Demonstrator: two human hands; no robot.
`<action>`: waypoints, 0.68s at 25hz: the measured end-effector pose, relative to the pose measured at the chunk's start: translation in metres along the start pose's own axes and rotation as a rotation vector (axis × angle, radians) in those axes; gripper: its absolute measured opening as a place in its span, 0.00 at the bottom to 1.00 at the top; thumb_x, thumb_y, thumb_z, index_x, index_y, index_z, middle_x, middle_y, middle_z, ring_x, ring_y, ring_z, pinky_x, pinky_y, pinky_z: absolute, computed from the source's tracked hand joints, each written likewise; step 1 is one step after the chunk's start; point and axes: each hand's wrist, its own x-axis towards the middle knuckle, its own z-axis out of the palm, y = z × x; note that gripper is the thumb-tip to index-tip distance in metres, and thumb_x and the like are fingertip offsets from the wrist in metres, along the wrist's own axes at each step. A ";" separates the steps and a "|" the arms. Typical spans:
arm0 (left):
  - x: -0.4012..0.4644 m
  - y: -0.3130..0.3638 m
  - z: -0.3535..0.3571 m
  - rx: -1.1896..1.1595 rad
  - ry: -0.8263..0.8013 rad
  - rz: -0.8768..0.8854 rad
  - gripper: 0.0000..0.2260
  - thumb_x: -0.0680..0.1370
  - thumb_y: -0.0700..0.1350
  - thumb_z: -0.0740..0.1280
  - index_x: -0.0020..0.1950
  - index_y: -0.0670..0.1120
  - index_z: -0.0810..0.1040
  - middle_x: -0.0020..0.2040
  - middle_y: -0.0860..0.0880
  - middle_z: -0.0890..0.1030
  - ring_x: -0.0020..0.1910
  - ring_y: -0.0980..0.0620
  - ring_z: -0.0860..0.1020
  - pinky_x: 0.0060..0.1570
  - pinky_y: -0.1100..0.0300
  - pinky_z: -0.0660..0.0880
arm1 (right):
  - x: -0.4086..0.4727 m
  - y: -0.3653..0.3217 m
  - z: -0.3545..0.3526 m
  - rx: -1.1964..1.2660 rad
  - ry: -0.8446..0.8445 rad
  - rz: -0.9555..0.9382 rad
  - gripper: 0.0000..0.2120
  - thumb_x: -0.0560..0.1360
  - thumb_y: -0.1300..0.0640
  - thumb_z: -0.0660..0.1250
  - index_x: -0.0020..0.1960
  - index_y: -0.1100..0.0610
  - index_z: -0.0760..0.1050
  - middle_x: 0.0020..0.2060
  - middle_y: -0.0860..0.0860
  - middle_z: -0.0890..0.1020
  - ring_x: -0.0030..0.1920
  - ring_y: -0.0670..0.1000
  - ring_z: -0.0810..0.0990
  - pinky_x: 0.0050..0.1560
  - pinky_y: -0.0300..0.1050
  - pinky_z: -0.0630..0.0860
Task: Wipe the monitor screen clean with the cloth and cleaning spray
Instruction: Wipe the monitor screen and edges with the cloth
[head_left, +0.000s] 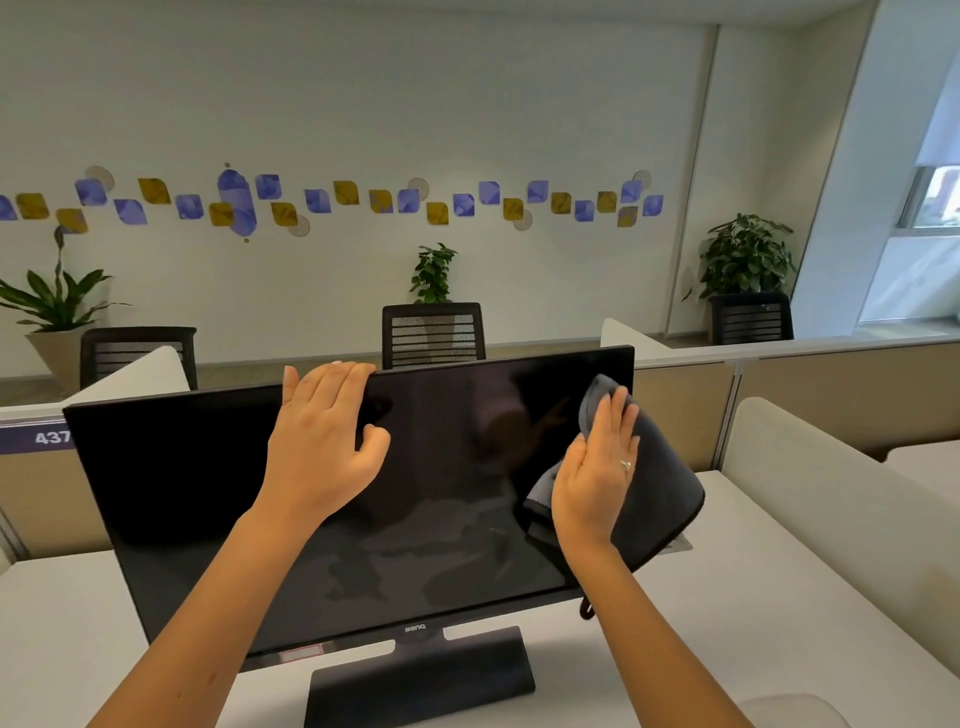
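Note:
A black monitor (208, 493) stands on a white desk, its dark screen showing smears in the lower middle. My left hand (324, 441) grips the monitor's top edge, fingers hooked over the bezel and thumb on the screen. My right hand (597, 478) lies flat on a dark grey cloth (660, 499) and presses it against the screen's right side near the upper corner. Part of the cloth hangs past the monitor's right edge. No spray bottle is in view.
The monitor's stand (421, 675) rests on the white desk (727, 597). Low beige partitions (831, 400) run behind and to the right. Black office chairs (434, 335) and potted plants (745, 260) stand beyond, against the wall.

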 end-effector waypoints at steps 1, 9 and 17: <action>0.000 0.000 0.000 0.001 0.000 -0.001 0.24 0.69 0.45 0.59 0.65 0.43 0.72 0.61 0.45 0.77 0.65 0.46 0.70 0.72 0.44 0.49 | 0.007 -0.009 0.003 -0.009 -0.007 -0.043 0.26 0.78 0.65 0.60 0.74 0.61 0.56 0.73 0.57 0.61 0.73 0.58 0.57 0.70 0.61 0.62; 0.000 0.000 0.001 0.009 -0.004 -0.005 0.25 0.69 0.43 0.59 0.66 0.42 0.71 0.62 0.45 0.76 0.67 0.45 0.69 0.72 0.44 0.48 | -0.057 -0.032 0.033 -0.074 -0.255 -0.630 0.26 0.76 0.63 0.58 0.73 0.57 0.58 0.72 0.54 0.63 0.75 0.55 0.56 0.73 0.59 0.54; 0.000 0.000 -0.001 -0.003 -0.005 0.021 0.26 0.68 0.41 0.58 0.66 0.41 0.71 0.62 0.44 0.76 0.66 0.44 0.69 0.72 0.43 0.48 | -0.062 0.019 0.009 -0.338 -0.158 -0.301 0.23 0.79 0.59 0.54 0.73 0.61 0.59 0.72 0.57 0.62 0.72 0.61 0.60 0.66 0.67 0.61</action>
